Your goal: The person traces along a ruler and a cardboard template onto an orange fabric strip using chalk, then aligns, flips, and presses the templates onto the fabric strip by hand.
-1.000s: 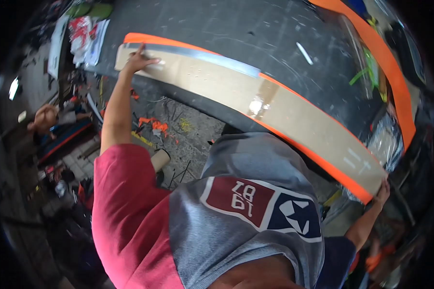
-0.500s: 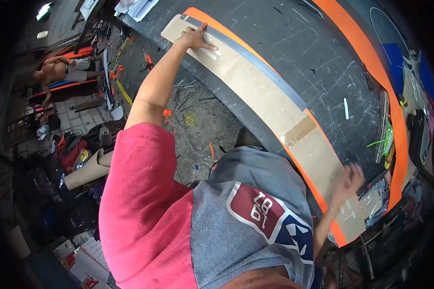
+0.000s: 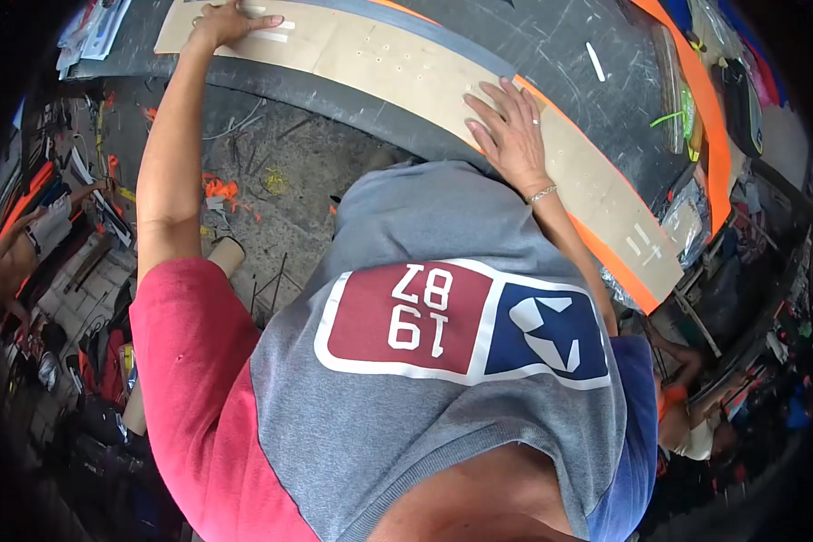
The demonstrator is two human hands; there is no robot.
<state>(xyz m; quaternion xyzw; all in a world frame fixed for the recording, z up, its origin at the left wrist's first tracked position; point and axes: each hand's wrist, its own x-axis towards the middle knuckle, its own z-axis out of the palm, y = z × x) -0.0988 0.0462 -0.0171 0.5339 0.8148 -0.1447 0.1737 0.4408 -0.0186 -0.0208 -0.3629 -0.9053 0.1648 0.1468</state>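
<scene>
A long, curved tan cardboard template [image 3: 379,56] with small holes and white marks lies on a strip of orange sheet [image 3: 616,262], which shows along its edges. A narrow grey-blue strip [image 3: 443,38] runs along the template's far edge. My left hand [image 3: 228,24] presses on the template's left end, thumb stretched to the right and the other fingers partly cut off by the frame's top. My right hand [image 3: 512,134], with a ring and bracelet, lies across the template's middle, fingers spread. The brown tape there is hidden by it.
The dark, scratched worktable [image 3: 569,99] carries a white stick [image 3: 595,61], an orange strip [image 3: 718,172] and a crumpled plastic bag [image 3: 685,221]. Papers [image 3: 95,32] sit at the far left corner. Orange scraps [image 3: 221,191] litter the floor. Other people are at both sides.
My right hand has moved left along the template and now rests at its middle, over the tape. My left hand stays at the left end. The view has turned and shifted.
</scene>
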